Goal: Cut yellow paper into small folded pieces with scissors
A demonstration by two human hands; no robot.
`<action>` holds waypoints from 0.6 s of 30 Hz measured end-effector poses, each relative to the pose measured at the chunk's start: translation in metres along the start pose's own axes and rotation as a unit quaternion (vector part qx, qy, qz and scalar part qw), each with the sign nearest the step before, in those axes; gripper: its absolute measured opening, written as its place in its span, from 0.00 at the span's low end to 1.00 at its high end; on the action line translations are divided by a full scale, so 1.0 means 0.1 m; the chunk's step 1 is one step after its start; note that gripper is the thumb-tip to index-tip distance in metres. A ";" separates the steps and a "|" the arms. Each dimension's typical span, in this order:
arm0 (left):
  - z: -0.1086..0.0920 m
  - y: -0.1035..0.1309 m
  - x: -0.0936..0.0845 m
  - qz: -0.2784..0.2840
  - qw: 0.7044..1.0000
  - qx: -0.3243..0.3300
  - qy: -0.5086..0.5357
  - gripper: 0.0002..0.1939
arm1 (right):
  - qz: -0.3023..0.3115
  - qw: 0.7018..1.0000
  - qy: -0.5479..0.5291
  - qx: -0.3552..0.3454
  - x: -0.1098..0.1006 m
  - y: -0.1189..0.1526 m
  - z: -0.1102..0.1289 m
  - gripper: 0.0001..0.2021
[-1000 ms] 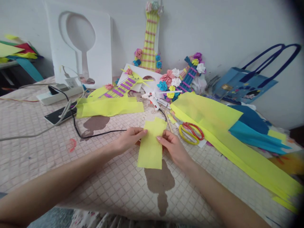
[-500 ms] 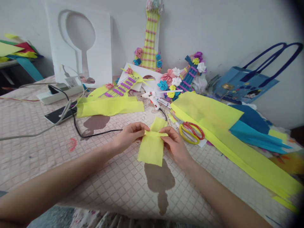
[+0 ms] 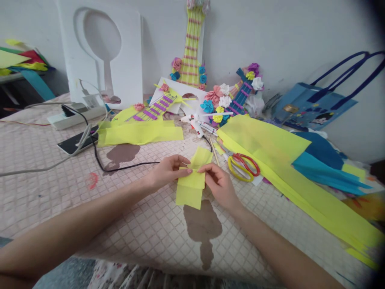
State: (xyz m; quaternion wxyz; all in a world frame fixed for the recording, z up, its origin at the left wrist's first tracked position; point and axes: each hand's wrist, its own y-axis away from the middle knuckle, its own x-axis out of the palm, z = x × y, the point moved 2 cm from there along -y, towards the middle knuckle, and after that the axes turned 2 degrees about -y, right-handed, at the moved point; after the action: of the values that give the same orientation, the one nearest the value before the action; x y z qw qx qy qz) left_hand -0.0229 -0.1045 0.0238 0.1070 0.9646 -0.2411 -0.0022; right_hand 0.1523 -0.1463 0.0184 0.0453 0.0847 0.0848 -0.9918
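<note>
Between my two hands is a piece of yellow crepe paper (image 3: 189,193), folded across its middle, its lower end hanging toward me. My left hand (image 3: 168,171) pinches its left side at the fold, thumb on top. On the other side, my right hand (image 3: 218,180) pinches the right edge of the fold between thumb and fingers. Another small yellow strip (image 3: 201,156) lies just beyond my fingertips; whether it joins the held piece I cannot tell. Right of my right hand lie scissors (image 3: 243,166) with red and yellow handles.
A white glue gun (image 3: 194,123) lies beyond my hands, its black cord running left. Yellow paper sheets (image 3: 264,138) spread along the right, with more yellow strips (image 3: 141,133) at left. A phone (image 3: 76,142), power strip (image 3: 75,116) and flower-decorated paper guitars (image 3: 192,48) stand farther back.
The narrow fold at the top of the held paper now lies lower and wider, as a flap over the piece. My left thumb has moved right across the paper.
</note>
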 end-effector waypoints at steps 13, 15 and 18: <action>-0.02 0.02 0.02 0.015 0.998 0.041 -0.037 0.14 | 0.081 0.984 -0.086 0.132 0.04 -0.01 -0.09 0.14; -0.02 0.01 0.02 0.016 0.998 0.040 -0.039 0.14 | 0.077 0.986 -0.077 0.126 0.04 -0.01 -0.09 0.13; 0.01 0.01 0.03 0.027 0.998 0.030 -0.051 0.16 | 0.073 0.988 -0.065 0.123 0.05 -0.01 -0.08 0.12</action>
State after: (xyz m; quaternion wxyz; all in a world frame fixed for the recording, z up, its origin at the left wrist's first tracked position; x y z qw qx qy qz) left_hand -0.0208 -0.1066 0.0233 0.0659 0.9592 -0.2718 -0.0417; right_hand 0.1489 -0.1441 0.0098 0.1128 0.0305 -0.0472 -0.9920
